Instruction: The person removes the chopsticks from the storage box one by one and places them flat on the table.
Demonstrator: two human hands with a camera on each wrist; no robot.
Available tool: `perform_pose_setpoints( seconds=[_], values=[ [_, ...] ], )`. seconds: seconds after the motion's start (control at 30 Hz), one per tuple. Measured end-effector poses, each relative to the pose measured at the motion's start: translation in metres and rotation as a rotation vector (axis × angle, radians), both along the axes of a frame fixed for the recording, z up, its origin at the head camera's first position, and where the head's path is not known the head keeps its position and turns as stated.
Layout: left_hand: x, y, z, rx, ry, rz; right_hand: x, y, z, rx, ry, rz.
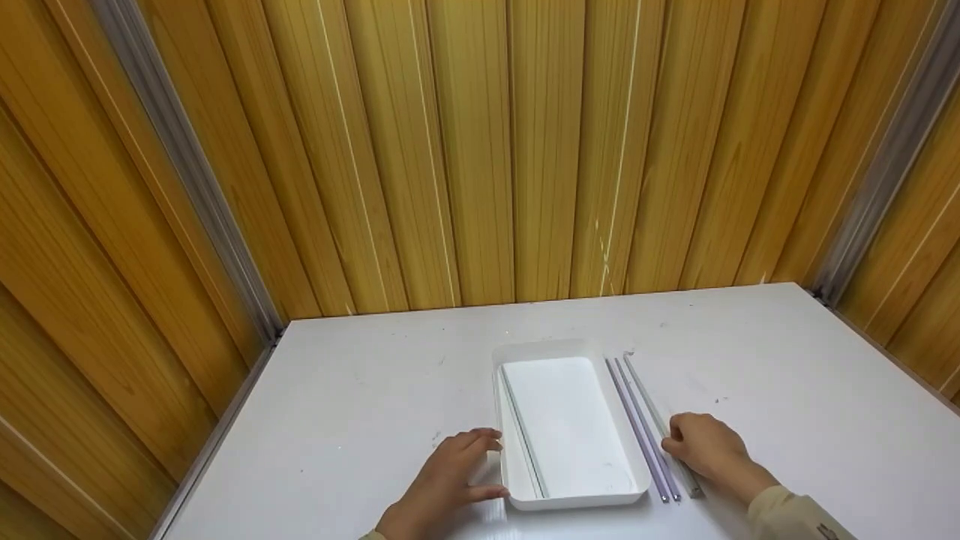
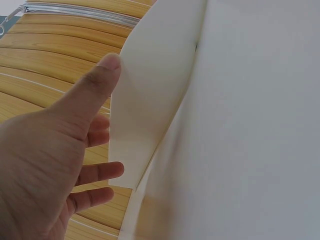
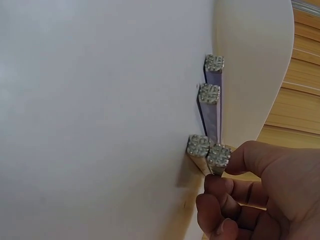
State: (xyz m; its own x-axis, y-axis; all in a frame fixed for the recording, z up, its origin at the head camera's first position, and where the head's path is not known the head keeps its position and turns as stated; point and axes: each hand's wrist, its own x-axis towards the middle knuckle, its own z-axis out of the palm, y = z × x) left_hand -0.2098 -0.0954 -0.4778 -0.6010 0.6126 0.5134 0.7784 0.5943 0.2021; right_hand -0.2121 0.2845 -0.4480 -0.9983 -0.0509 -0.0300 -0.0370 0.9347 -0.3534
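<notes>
A white rectangular tray (image 1: 574,501) lies on the table, with a thin pale green chopstick (image 1: 525,431) along its left inner side. My left hand (image 1: 454,476) is at the tray's left wall, its fingers and thumb spread apart with the tips at the wall. To the tray's right, two purple chopsticks (image 1: 646,442) lie side by side. Beyond them, my right hand (image 1: 709,446) pinches a pale chopstick (image 3: 219,157) near its glittery square end, between thumb and fingers. Right beside it is another pale chopstick (image 3: 198,145).
The white table (image 1: 360,420) carries small dark marks. Wood-patterned panels (image 1: 472,150) stand behind and at both sides, with grey metal posts (image 1: 202,172) at the corners.
</notes>
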Motion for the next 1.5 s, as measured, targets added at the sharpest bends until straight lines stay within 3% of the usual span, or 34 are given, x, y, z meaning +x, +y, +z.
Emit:
perform_pose_setpoints(
  seconds=[0.73, 1.17, 1.5],
  values=[
    [-0.0014, 0.0003, -0.0012, -0.006, 0.000, 0.016, -0.0013, 0.0057, -0.0001, 0.004, 0.017, -0.011],
    [-0.0009, 0.0006, 0.0005, -0.023, -0.054, 0.020, -0.0008, 0.0082, -0.0025, -0.010, 0.002, -0.008],
    [-0.0007, 0.0010, 0.0009, -0.031, -0.054, 0.023, -0.0016, 0.0095, -0.0030, 0.014, -0.018, -0.025]
  ],
)
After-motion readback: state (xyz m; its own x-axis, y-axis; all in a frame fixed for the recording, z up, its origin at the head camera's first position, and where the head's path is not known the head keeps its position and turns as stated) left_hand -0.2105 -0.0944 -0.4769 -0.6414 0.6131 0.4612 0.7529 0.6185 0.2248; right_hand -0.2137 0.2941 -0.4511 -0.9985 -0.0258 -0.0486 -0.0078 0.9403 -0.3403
